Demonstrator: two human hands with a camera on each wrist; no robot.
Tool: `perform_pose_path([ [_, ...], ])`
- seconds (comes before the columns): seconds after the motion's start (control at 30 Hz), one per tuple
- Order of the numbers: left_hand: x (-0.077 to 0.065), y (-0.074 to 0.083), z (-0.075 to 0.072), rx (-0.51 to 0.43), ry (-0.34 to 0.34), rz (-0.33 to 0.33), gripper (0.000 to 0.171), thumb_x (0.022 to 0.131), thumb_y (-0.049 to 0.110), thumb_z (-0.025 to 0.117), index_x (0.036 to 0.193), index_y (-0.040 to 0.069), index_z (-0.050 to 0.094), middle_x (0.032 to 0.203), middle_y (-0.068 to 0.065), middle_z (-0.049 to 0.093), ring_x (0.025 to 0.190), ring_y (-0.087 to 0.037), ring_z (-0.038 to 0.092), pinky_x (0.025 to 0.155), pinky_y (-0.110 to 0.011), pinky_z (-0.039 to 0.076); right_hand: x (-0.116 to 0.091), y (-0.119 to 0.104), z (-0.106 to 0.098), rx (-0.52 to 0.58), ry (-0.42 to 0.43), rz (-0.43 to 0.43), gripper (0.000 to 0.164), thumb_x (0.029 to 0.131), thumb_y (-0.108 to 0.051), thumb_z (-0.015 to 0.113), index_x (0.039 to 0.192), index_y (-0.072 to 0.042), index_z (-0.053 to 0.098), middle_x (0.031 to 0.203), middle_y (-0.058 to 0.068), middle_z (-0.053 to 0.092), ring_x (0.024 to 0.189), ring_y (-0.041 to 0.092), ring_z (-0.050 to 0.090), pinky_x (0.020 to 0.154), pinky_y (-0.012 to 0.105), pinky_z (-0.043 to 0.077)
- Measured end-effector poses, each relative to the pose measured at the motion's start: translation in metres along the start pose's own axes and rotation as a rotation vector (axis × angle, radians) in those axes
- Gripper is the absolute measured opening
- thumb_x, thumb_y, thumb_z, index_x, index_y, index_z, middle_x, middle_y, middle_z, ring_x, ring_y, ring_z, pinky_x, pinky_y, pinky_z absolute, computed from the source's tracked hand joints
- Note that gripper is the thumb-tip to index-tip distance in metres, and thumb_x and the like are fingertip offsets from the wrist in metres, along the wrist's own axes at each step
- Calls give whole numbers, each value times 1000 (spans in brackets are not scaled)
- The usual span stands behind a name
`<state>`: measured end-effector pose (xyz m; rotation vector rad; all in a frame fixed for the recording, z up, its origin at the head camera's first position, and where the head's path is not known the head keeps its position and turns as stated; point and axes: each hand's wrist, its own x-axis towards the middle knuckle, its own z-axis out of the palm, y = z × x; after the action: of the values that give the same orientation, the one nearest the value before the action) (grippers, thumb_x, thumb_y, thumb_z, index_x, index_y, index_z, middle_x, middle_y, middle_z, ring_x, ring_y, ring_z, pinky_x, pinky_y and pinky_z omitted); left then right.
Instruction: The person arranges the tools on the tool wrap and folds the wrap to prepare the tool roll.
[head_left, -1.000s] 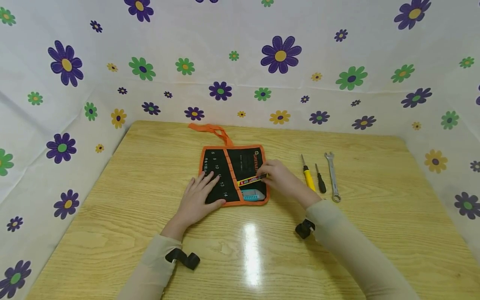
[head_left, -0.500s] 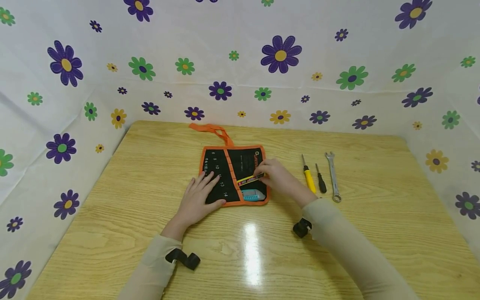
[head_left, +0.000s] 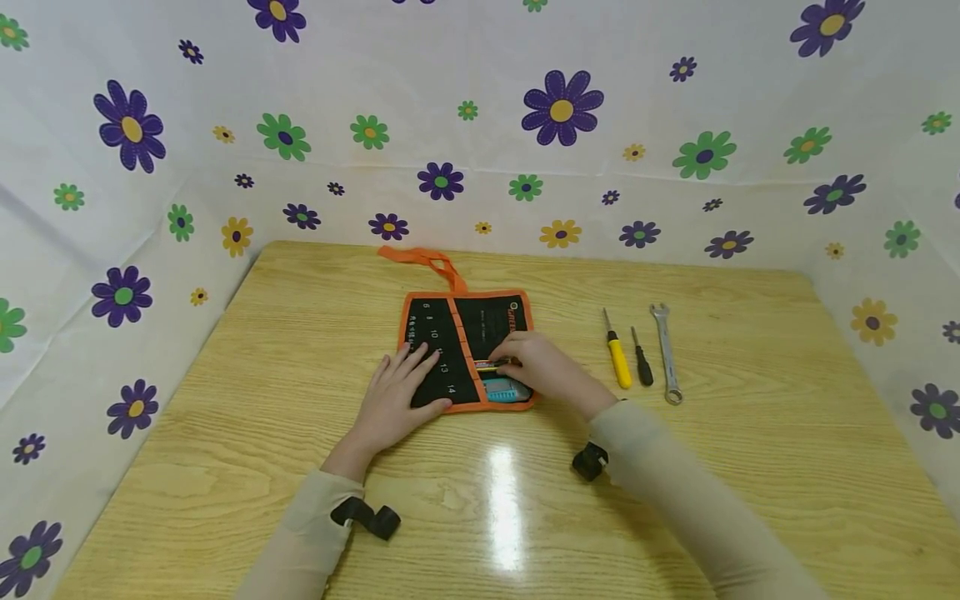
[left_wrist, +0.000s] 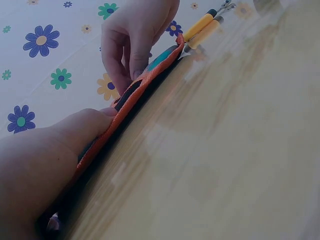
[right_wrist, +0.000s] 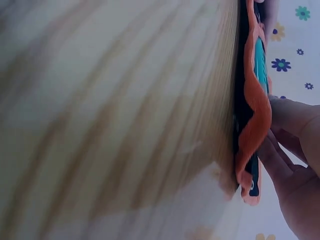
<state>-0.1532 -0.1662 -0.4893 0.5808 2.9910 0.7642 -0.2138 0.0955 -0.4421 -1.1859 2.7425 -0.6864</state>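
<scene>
A black tool pouch with orange edging (head_left: 491,321) lies unfolded on the table, with size numbers down its left pocket panel. My left hand (head_left: 393,400) rests spread on that panel, thumb near the lower orange edge. Over the right half, my right hand (head_left: 543,362) pinches a slim yellow tool with a red label (head_left: 487,365). Its left end is at the orange pocket edge; the fingers cover its other end. Just below it, a teal tool with a grey middle (head_left: 504,390) sticks out of a pocket, partly under the right hand.
Right of the pouch lie a yellow-handled screwdriver (head_left: 618,360), a small black screwdriver (head_left: 642,365) and a combination wrench (head_left: 666,354). An orange strap (head_left: 427,258) trails from the pouch's top edge. Flower-print cloth (head_left: 480,83) surrounds the wooden table (head_left: 300,308).
My right hand has moved left and slightly down with the yellow tool, so less of the tool shows beyond the pocket edge. The left hand stays in place.
</scene>
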Motion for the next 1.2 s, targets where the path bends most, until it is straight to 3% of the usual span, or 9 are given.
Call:
perform_pose_path([
  [0.4,1,-1,2,5,2,3,79,88,64,52,151,20,32,156,-4,23,145,-26,8,115,-46,1,7,-12,7,1,17,-24,17,88,-7,69,104,-4,71,102,7,64,91,19,62,76,24,52],
  [0.6,0,0,0,2,5,7,79,88,62,54,151,19,33,156,-5,25,145,-27,10,115,-46,2,-1,-10,0,40,6,54,18,90,-8,67,107,-3,70,104,7,63,95,20,60,79,29,52],
  [0.8,-1,1,-1,-3,2,4,79,89,61,55,151,18,32,156,-5,24,145,-27,9,115,-46,2,-22,0,-13,66,20,136,23,91,-10,67,113,-5,69,107,7,64,92,21,59,78,34,51],
  [1.03,0,1,-1,-2,5,8,78,89,60,55,151,19,32,156,-5,24,145,-28,10,115,-47,2,-57,13,-26,115,121,188,25,89,-7,68,113,-2,68,107,10,64,94,25,59,78,37,53],
  [1.2,0,1,-1,-2,4,9,78,89,60,54,151,19,31,156,-5,24,145,-28,10,115,-47,2,-84,21,-35,92,196,245,27,87,-8,70,113,-1,67,107,11,64,93,27,59,75,38,54],
])
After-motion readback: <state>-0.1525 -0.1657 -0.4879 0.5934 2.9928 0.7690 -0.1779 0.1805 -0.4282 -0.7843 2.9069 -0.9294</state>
